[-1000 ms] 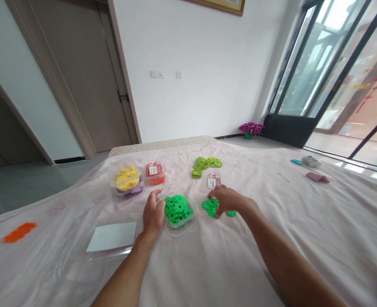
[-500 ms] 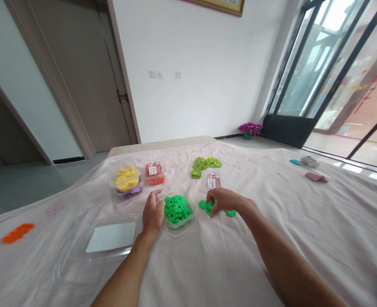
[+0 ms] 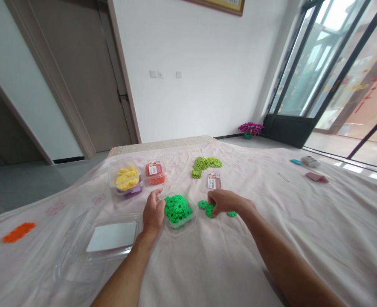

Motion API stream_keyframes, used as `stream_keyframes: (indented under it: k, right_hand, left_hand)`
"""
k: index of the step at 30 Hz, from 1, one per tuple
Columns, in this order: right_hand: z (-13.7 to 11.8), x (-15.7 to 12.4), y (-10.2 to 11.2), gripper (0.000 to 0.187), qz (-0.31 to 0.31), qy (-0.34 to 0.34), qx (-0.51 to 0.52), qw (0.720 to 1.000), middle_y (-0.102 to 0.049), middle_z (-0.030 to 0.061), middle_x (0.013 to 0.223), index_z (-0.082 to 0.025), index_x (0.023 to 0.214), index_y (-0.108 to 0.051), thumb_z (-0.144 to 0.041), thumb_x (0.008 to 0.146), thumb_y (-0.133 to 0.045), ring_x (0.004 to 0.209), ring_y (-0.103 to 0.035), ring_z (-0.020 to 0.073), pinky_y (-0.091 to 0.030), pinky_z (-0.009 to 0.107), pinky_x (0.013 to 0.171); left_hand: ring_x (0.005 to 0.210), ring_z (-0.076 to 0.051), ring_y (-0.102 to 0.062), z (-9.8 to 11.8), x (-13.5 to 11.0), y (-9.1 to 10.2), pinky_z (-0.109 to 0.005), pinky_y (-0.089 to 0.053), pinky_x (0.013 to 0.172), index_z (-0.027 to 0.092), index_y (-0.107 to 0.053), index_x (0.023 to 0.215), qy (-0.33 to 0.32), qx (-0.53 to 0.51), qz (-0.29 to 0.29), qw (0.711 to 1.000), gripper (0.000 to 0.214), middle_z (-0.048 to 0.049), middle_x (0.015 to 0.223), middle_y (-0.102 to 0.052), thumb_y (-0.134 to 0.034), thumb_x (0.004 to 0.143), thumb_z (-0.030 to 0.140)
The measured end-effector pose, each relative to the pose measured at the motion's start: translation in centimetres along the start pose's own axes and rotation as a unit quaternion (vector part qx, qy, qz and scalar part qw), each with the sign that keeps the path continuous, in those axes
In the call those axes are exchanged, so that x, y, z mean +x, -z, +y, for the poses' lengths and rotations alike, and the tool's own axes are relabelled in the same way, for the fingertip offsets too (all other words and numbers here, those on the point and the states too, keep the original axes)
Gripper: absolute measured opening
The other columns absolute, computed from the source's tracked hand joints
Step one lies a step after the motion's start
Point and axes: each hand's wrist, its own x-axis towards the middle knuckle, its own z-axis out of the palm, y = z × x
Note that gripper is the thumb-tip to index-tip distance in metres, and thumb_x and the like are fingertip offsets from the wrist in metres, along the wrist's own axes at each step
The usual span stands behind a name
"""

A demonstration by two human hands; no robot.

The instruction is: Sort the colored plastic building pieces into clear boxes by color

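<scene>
Your left hand (image 3: 154,213) sits against the left side of a clear tub (image 3: 188,223), its thumb and forefinger apart at the near-left rim; you cannot tell from here how firmly they hold it. The tub, just right of those fingers, carries a heap of green pieces (image 3: 177,208). Your right hand (image 3: 229,202) is bent down over loose green discs (image 3: 203,204), with some showing just left of and beneath its curled fingers, and one more under the wrist side. Thumb and fingertips come near one disc, but whether they are clamped on it cannot be told. Just beyond your right fingers lies a labelled clear box (image 3: 214,181), and farther beyond them, a cluster of lime-green pieces (image 3: 207,163). Past your left fingers stand a box of orange-red pieces (image 3: 155,172) and, farther left, a container of yellow pieces (image 3: 126,178). Left of your left wrist is a large clear lid (image 3: 94,221) with a white rectangle.
</scene>
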Motion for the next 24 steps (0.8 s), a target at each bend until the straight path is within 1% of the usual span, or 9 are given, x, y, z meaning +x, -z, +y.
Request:
stream_keyframes:
  k: [4,8,12,15,17,19,21,22,24]
  right_hand:
    - [-0.1,-0.5,0.7,0.032,0.012,0.016,0.037,0.999,-0.063,-0.0016,0.077,-0.023,0.085,-0.064,-0.028,0.059,-0.082,0.069,-0.055,0.0161,-0.029,0.025,0.055]
    - [-0.7,-0.4,1.2,0.023,0.093,0.046,0.144,0.984,-0.061,-0.003,0.069,-0.02,0.077,-0.061,-0.026,0.063,-0.079,0.063,-0.052,0.0124,-0.031,0.024,0.054]
    - [-2.8,1.1,0.0,0.023,0.199,0.08,0.308,0.927,-0.061,-0.003,0.068,-0.018,0.077,-0.061,-0.03,0.066,-0.078,0.061,-0.052,0.0109,-0.035,0.023,0.053]
    - [-4.3,1.9,-1.0,0.029,0.217,0.114,0.431,0.869,-0.068,0.0009,0.083,-0.018,0.092,-0.064,-0.031,0.07,-0.077,0.064,-0.057,0.0111,-0.043,0.023,0.056]
    - [-4.5,1.8,-0.9,0.035,0.219,0.114,0.455,0.856,-0.071,0.0045,0.096,-0.018,0.104,-0.064,-0.028,0.072,-0.074,0.069,-0.061,0.0121,-0.048,0.025,0.061]
    - [-3.8,1.0,-0.1,0.033,0.225,0.093,0.396,0.885,-0.072,0.0056,0.099,-0.018,0.106,-0.066,-0.024,0.073,-0.071,0.075,-0.064,0.0138,-0.05,0.026,0.067]
    - [-2.4,0.0,1.1,0.029,0.211,0.058,0.27,0.938,-0.072,0.0052,0.096,-0.018,0.101,-0.069,-0.022,0.073,-0.072,0.081,-0.065,0.0166,-0.049,0.028,0.071]
    - [-1.5,-0.4,1.6,0.029,0.19,0.037,0.2,0.96,-0.072,0.0052,0.095,-0.019,0.099,-0.07,-0.022,0.071,-0.073,0.083,-0.065,0.0183,-0.048,0.029,0.073]
    - [0.2,-1.1,2.3,0.034,0.125,-0.011,0.083,0.989,-0.072,0.0055,0.097,-0.02,0.1,-0.072,-0.022,0.066,-0.076,0.088,-0.066,0.0218,-0.046,0.03,0.074]
  left_hand:
    - [0.114,-0.023,-0.062,-0.1,0.0,0.0,-0.037,-0.047,0.1,0.021,-0.057,0.12,0.002,-0.003,-0.001,1.0,0.04,-0.0077,0.129,-0.064,-0.047,0.082,0.024]
    - [0.114,-0.023,-0.062,-0.2,0.0,-0.1,-0.037,-0.047,0.1,0.022,-0.057,0.121,0.004,0.001,-0.002,1.0,0.041,-0.0072,0.129,-0.064,-0.047,0.082,0.024]
    - [0.115,-0.023,-0.062,-0.1,-0.1,-0.1,-0.036,-0.047,0.099,0.022,-0.058,0.121,0.0,0.004,0.004,1.0,0.041,-0.0071,0.128,-0.065,-0.047,0.081,0.024]
    - [0.114,-0.024,-0.062,0.0,-0.2,-0.1,-0.037,-0.049,0.097,0.023,-0.057,0.123,0.004,0.0,0.003,1.0,0.042,-0.0075,0.128,-0.065,-0.046,0.082,0.024]
    - [0.114,-0.024,-0.062,0.0,-0.2,-0.1,-0.038,-0.049,0.096,0.022,-0.057,0.123,0.005,-0.002,0.001,1.0,0.043,-0.008,0.128,-0.065,-0.046,0.082,0.024]
    - [0.115,-0.025,-0.062,0.0,-0.2,-0.1,-0.038,-0.048,0.097,0.022,-0.057,0.123,0.006,-0.001,0.002,1.0,0.043,-0.0085,0.128,-0.065,-0.046,0.082,0.024]
    - [0.116,-0.024,-0.062,-0.1,-0.1,-0.1,-0.038,-0.047,0.1,0.021,-0.057,0.122,0.006,0.0,0.004,1.0,0.042,-0.0085,0.128,-0.065,-0.046,0.081,0.022]
    - [0.116,-0.024,-0.061,-0.1,0.0,-0.2,-0.038,-0.047,0.101,0.021,-0.057,0.121,0.004,0.0,0.004,1.0,0.042,-0.0083,0.129,-0.065,-0.046,0.08,0.022]
    - [0.116,-0.023,-0.061,-0.1,0.0,-0.2,-0.037,-0.046,0.102,0.021,-0.058,0.12,0.0,0.0,0.005,1.0,0.042,-0.0079,0.129,-0.065,-0.046,0.08,0.021]
